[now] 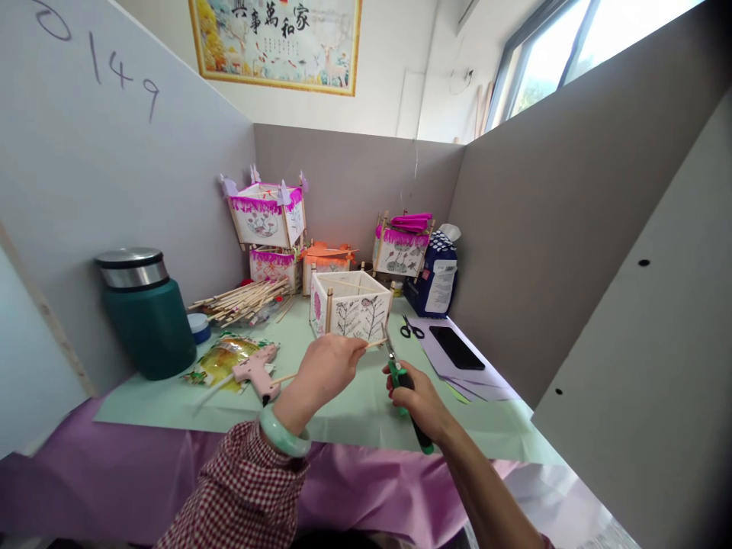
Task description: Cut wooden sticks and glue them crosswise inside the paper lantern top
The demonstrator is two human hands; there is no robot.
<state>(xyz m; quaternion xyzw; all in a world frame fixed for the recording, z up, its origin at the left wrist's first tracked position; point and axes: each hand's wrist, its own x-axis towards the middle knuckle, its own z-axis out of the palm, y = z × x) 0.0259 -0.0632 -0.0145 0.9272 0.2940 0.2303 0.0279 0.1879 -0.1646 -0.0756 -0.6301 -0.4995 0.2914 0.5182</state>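
Note:
My left hand (324,374) is closed on a thin wooden stick (374,344), whose short end points right past my fingertips and whose other end shows behind the wrist. In my right hand (420,400) are green-and-black-handled pliers (399,375). Their jaws point up and away, close to the stick's tip; whether they touch it I cannot tell. Just beyond both hands stands a square white paper lantern (360,316) with wooden corner posts and drawn plants. A pink hot glue gun (257,372) lies left of my left wrist.
Loose sticks (245,301) are heaped at the left, near a green flask (149,316). Decorated lanterns (266,221) stand along the back. Scissors (412,329), a black phone (456,348) and a dark blue package (438,278) lie or stand at the right. Grey partitions (560,191) enclose the table.

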